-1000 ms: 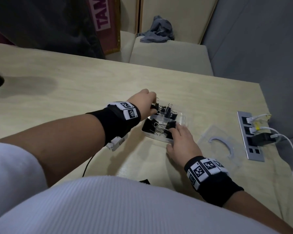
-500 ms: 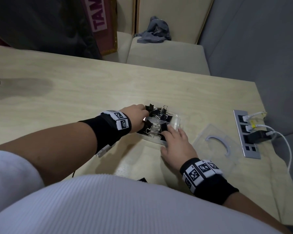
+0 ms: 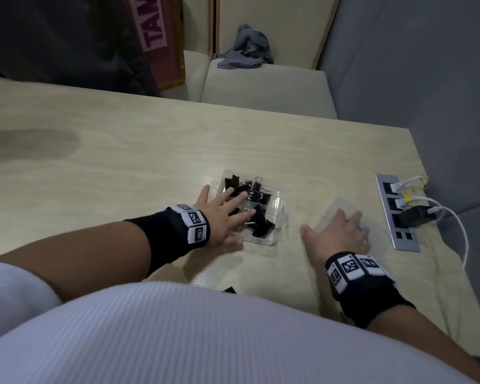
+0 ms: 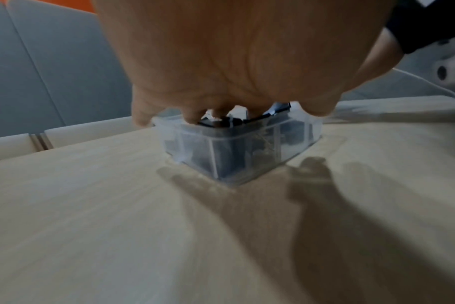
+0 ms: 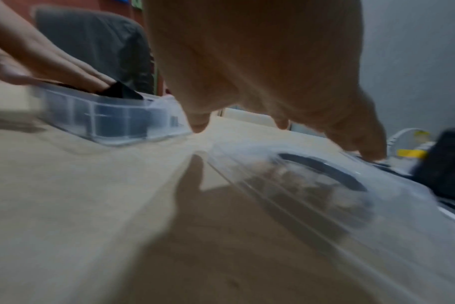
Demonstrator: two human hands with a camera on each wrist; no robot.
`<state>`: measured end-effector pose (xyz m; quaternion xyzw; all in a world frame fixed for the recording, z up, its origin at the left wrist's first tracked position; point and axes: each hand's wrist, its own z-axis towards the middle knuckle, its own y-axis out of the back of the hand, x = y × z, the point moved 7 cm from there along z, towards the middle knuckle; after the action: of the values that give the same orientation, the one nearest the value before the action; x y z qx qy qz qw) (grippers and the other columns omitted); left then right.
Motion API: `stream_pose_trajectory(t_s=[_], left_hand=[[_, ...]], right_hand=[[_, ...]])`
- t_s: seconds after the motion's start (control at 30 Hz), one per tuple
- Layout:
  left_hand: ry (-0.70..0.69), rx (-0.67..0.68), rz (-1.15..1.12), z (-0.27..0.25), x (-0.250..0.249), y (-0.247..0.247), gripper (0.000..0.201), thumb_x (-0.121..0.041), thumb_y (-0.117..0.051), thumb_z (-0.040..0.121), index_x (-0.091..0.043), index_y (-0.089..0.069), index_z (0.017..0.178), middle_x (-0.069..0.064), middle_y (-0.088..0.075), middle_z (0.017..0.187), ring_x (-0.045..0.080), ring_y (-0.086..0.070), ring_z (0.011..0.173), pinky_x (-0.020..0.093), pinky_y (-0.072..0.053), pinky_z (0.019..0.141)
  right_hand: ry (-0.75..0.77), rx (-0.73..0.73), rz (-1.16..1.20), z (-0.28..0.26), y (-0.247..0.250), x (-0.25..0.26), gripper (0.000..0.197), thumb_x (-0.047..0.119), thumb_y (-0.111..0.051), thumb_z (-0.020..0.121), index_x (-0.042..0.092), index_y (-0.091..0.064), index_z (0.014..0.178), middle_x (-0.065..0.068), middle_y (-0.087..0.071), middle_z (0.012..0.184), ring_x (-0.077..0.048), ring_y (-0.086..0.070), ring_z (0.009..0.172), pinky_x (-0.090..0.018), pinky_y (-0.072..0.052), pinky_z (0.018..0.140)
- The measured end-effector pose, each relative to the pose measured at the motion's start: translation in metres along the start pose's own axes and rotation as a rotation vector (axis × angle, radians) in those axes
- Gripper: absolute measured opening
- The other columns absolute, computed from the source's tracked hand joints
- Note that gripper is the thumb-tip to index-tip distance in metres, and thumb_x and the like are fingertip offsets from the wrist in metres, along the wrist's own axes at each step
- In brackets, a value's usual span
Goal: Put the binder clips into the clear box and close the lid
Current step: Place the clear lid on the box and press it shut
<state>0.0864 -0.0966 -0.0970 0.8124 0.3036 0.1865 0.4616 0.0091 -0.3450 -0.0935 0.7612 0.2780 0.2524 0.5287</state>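
Note:
The clear box [image 3: 278, 217] sits open mid-table, heaped with several black binder clips [image 3: 262, 227]. My left hand [image 3: 223, 210] lies spread over the box's left half, its straight fingers resting on the clips. The left wrist view shows the box [image 4: 237, 152] under that hand [image 4: 234, 61], with clips [image 4: 221, 123] poking above the rim. The clear lid [image 3: 327, 217] lies flat to the right of the box. My right hand [image 3: 337, 231] is spread on top of it, fingers straight. In the blurred right wrist view the lid [image 5: 325, 185] lies below the right hand [image 5: 273, 61].
A grey power strip [image 3: 396, 212] with white cables and a black charger [image 3: 416, 216] lies just beyond the lid, near the table's right edge. A small black object [image 3: 229, 290] shows at the near table edge. Behind the table is a bench with a grey cloth [image 3: 250, 51].
My right hand left the box's near right corner and moved right onto the lid. My left hand uncurled at the box's left side and spread flat over the clips.

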Motion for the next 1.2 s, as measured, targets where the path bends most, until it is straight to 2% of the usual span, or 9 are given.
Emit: stream_pose_trajectory(t_s=[0.13, 0.27, 0.37, 0.43, 0.53, 0.6, 0.8, 1.0, 1.2], left_hand=[[0.029, 0.036, 0.017, -0.002, 0.001, -0.011, 0.080, -0.074, -0.026, 0.087, -0.043, 0.014, 0.148, -0.004, 0.029, 0.158, 0.032, 0.019, 0.147, 0.069, -0.003, 0.112], [0.047, 0.048, 0.020, -0.003, -0.001, -0.011, 0.082, -0.075, -0.029, 0.086, -0.044, 0.015, 0.148, -0.004, 0.031, 0.157, 0.034, 0.019, 0.147, 0.071, -0.005, 0.110], [0.056, 0.024, 0.038, -0.003, -0.002, -0.007, 0.082, -0.076, -0.026, 0.086, -0.043, 0.016, 0.148, -0.001, 0.029, 0.158, 0.034, 0.019, 0.147, 0.072, -0.001, 0.110], [0.044, -0.043, 0.032, -0.004, -0.004, -0.001, 0.082, -0.075, -0.025, 0.086, -0.041, 0.016, 0.148, 0.002, 0.026, 0.159, 0.033, 0.018, 0.147, 0.071, 0.001, 0.110], [-0.028, -0.092, 0.033, -0.005, -0.012, 0.004, 0.082, -0.071, -0.032, 0.088, -0.042, 0.014, 0.148, 0.002, 0.022, 0.161, 0.030, 0.015, 0.148, 0.067, 0.000, 0.112], [-0.083, -0.068, 0.042, -0.004, -0.018, 0.004, 0.080, -0.069, -0.035, 0.088, -0.044, 0.012, 0.148, 0.001, 0.019, 0.161, 0.029, 0.013, 0.149, 0.066, -0.002, 0.113], [-0.191, -0.022, 0.077, -0.001, -0.025, 0.009, 0.074, -0.066, -0.039, 0.089, -0.047, 0.001, 0.149, 0.000, 0.013, 0.163, 0.028, 0.010, 0.149, 0.066, -0.005, 0.114], [-0.205, 0.012, 0.128, -0.004, -0.014, -0.004, 0.085, -0.068, -0.040, 0.088, -0.044, 0.017, 0.147, -0.002, 0.019, 0.161, 0.024, 0.017, 0.148, 0.065, 0.004, 0.114], [-0.208, -0.049, 0.105, -0.009, 0.000, -0.006, 0.086, -0.069, -0.039, 0.087, -0.040, 0.012, 0.150, -0.002, 0.018, 0.162, 0.022, 0.017, 0.148, 0.061, 0.006, 0.114]], right_hand=[[-0.050, 0.197, -0.029, 0.009, -0.024, -0.023, 0.113, 0.073, -0.062, 0.065, 0.020, -0.007, 0.149, -0.014, -0.005, 0.159, -0.040, -0.008, 0.143, -0.057, -0.020, 0.112], [0.032, 0.109, -0.131, 0.006, -0.017, -0.015, 0.100, 0.072, -0.063, 0.064, 0.020, -0.028, 0.142, -0.015, -0.031, 0.147, -0.037, -0.031, 0.131, -0.051, -0.034, 0.102], [0.107, 0.073, -0.131, 0.003, -0.013, -0.005, 0.091, 0.068, -0.065, 0.065, 0.017, -0.038, 0.137, -0.015, -0.038, 0.138, -0.036, -0.038, 0.123, -0.046, -0.038, 0.099], [0.163, 0.049, -0.153, 0.000, -0.014, 0.001, 0.091, 0.069, -0.065, 0.064, 0.020, -0.039, 0.136, -0.013, -0.033, 0.143, -0.035, -0.034, 0.127, -0.047, -0.036, 0.102], [0.140, 0.103, -0.158, -0.001, -0.019, 0.001, 0.098, 0.071, -0.068, 0.058, 0.029, -0.033, 0.139, -0.007, -0.004, 0.158, -0.039, -0.012, 0.141, -0.055, -0.022, 0.111], [0.110, 0.166, -0.139, 0.001, -0.022, 0.000, 0.103, 0.071, -0.071, 0.055, 0.032, -0.029, 0.141, -0.003, 0.005, 0.159, -0.040, -0.006, 0.143, -0.058, -0.023, 0.110], [0.164, 0.126, -0.203, 0.001, -0.015, 0.005, 0.104, 0.075, -0.067, 0.052, 0.025, -0.035, 0.137, -0.009, -0.016, 0.153, -0.038, -0.025, 0.134, -0.051, -0.035, 0.103], [0.223, 0.071, -0.250, -0.008, -0.016, 0.011, 0.094, 0.074, -0.058, 0.062, 0.018, -0.037, 0.134, -0.014, -0.026, 0.149, -0.038, -0.034, 0.126, -0.049, -0.044, 0.094], [0.274, -0.026, -0.106, -0.015, -0.007, 0.018, 0.074, 0.061, -0.054, 0.070, 0.011, -0.045, 0.124, -0.012, -0.048, 0.128, -0.033, -0.046, 0.113, -0.048, -0.046, 0.091]])
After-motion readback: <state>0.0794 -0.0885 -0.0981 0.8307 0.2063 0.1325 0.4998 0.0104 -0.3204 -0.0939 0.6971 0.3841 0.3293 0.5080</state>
